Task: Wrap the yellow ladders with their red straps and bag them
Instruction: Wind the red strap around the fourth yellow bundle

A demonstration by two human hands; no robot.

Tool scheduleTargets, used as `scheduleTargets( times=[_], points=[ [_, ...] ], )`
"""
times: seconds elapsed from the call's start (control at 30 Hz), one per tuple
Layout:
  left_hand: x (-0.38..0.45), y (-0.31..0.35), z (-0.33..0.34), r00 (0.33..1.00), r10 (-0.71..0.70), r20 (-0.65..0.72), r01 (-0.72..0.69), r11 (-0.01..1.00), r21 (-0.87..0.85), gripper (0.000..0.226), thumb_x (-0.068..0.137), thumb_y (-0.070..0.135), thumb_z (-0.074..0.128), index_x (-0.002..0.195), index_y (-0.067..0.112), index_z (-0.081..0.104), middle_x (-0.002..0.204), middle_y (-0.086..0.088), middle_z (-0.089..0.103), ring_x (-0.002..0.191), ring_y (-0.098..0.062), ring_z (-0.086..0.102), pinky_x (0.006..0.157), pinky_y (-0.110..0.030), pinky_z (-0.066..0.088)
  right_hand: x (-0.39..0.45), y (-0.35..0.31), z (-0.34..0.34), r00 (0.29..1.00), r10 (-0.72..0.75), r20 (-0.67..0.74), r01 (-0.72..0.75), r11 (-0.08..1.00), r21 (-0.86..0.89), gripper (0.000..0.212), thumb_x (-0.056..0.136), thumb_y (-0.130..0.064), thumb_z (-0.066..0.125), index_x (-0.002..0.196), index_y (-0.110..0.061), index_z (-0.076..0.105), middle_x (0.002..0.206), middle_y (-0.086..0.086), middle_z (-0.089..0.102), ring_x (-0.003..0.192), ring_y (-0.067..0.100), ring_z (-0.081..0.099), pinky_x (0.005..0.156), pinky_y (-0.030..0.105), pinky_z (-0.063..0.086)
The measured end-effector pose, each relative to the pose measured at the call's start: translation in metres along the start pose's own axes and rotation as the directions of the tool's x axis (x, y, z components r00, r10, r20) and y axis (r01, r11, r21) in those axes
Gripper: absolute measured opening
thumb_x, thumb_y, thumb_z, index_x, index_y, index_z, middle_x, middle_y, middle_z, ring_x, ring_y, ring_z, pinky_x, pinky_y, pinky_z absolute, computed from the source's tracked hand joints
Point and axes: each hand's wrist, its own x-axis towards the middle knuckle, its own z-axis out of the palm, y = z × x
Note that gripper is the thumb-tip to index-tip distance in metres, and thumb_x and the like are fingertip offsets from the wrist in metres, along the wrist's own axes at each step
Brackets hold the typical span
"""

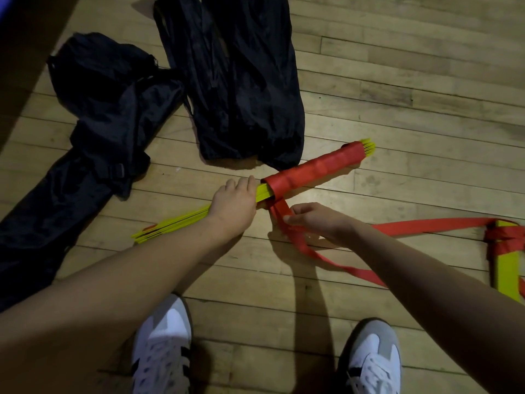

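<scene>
A bundle of yellow ladder rungs [176, 223] lies on the wooden floor, its right half wound in red strap [315, 169]. My left hand [234, 206] grips the bundle at its middle, just left of the wound part. My right hand [315, 220] pinches the loose red strap [426, 224] close below the bundle. That strap trails right to a second yellow ladder bundle [507, 268] at the right edge, partly wrapped in red. Two black bags lie beyond: one [241, 81] flat at top centre, one [93, 123] crumpled at left.
My two white and grey shoes [162, 348] [372, 359] stand at the bottom of the view. A dark wall or edge [17, 52] runs along the upper left. Bare wooden floor [412, 81] stretches to the right of the bags.
</scene>
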Motion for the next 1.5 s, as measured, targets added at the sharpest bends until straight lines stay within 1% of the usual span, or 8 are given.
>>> scheduleTargets(
  times=[0.3, 0.47, 0.6, 0.7, 0.83, 0.97, 1.27, 1.5],
  points=[
    [0.008, 0.002, -0.004, 0.997, -0.072, 0.005, 0.071, 0.996, 0.06, 0.047, 0.094, 0.021, 0.049, 0.137, 0.005, 0.037, 0.12, -0.008, 0.058, 0.106, -0.024, 0.057, 0.076, -0.034, 0.047, -0.013, 0.016, 0.018, 0.972, -0.055, -0.228, 0.042, 0.997, -0.06, 0.02, 0.095, -0.025, 0.057, 0.094, -0.011, 0.072, 0.078, 0.011, 0.063, 0.073, 0.012, 0.051, 0.063, 0.022, 0.037],
    [0.003, -0.004, 0.009, 0.98, 0.073, -0.187, -0.025, 0.968, 0.248, 0.072, 0.063, 0.054, 0.078, 0.121, 0.013, 0.066, 0.08, -0.005, 0.063, 0.069, -0.022, 0.061, 0.065, -0.028, 0.045, -0.011, 0.011, 0.019, 0.911, -0.165, -0.378, 0.188, 0.982, 0.025, 0.023, 0.098, -0.01, 0.049, 0.107, -0.021, 0.067, 0.068, -0.012, 0.056, 0.051, -0.005, 0.046, 0.047, 0.006, 0.032],
    [-0.018, 0.006, 0.014, 0.975, 0.138, -0.177, -0.11, 0.981, 0.161, 0.065, 0.087, 0.042, 0.058, 0.14, 0.006, 0.046, 0.108, -0.011, 0.058, 0.092, -0.026, 0.055, 0.077, -0.034, 0.044, -0.009, 0.015, 0.027, 0.923, -0.094, -0.373, 0.117, 0.992, 0.041, 0.027, 0.095, -0.005, 0.051, 0.116, -0.011, 0.067, 0.099, 0.006, 0.071, 0.069, 0.002, 0.06, 0.057, 0.009, 0.044],
    [-0.02, 0.015, 0.005, 0.996, -0.003, -0.084, 0.002, 1.0, -0.012, 0.061, 0.095, 0.03, 0.05, 0.144, 0.002, 0.028, 0.123, -0.013, 0.045, 0.109, -0.028, 0.046, 0.091, -0.036, 0.038, -0.009, 0.016, 0.025, 0.923, 0.002, -0.385, 0.002, 1.0, 0.01, 0.026, 0.089, -0.005, 0.059, 0.115, -0.004, 0.064, 0.092, 0.014, 0.066, 0.067, 0.014, 0.056, 0.06, 0.023, 0.045],
    [-0.011, 0.018, -0.008, 0.995, -0.086, 0.053, 0.093, 0.985, -0.146, 0.045, 0.094, 0.027, 0.056, 0.131, 0.005, 0.042, 0.124, -0.015, 0.041, 0.116, -0.03, 0.041, 0.093, -0.035, 0.039, -0.01, 0.013, 0.012, 0.947, 0.151, -0.284, -0.162, 0.987, -0.015, 0.009, 0.085, 0.002, 0.06, 0.092, -0.002, 0.066, 0.073, 0.006, 0.06, 0.063, 0.012, 0.054, 0.054, 0.021, 0.043],
    [-0.011, 0.022, -0.007, 0.988, -0.129, 0.087, 0.143, 0.974, -0.174, 0.046, 0.093, 0.024, 0.059, 0.131, 0.007, 0.04, 0.127, -0.013, 0.042, 0.117, -0.028, 0.044, 0.089, -0.035, 0.043, -0.007, 0.011, 0.011, 0.953, 0.062, -0.298, -0.057, 0.998, 0.025, 0.009, 0.083, 0.004, 0.061, 0.076, -0.002, 0.061, 0.072, 0.013, 0.064, 0.059, 0.016, 0.058, 0.056, 0.021, 0.047],
    [0.009, 0.012, -0.013, 0.99, -0.139, 0.032, 0.142, 0.984, -0.104, 0.041, 0.093, 0.016, 0.058, 0.128, 0.008, 0.038, 0.126, -0.011, 0.044, 0.117, -0.028, 0.044, 0.081, -0.036, 0.047, -0.001, -0.003, 0.011, 0.948, -0.017, -0.316, 0.047, 0.995, 0.088, 0.021, 0.087, 0.001, 0.061, 0.066, -0.006, 0.06, 0.067, 0.012, 0.065, 0.06, 0.019, 0.059, 0.06, 0.021, 0.05],
    [0.012, 0.01, -0.012, 0.983, 0.038, -0.178, -0.013, 0.99, 0.143, 0.028, 0.086, 0.009, 0.056, 0.113, 0.011, 0.048, 0.102, -0.006, 0.053, 0.092, -0.022, 0.055, 0.072, -0.028, 0.046, 0.0, -0.003, 0.008, 0.975, 0.012, -0.223, -0.014, 1.0, -0.008, 0.014, 0.092, -0.001, 0.056, 0.092, 0.006, 0.068, 0.085, 0.02, 0.07, 0.069, 0.021, 0.063, 0.069, 0.027, 0.054]
  ],
)
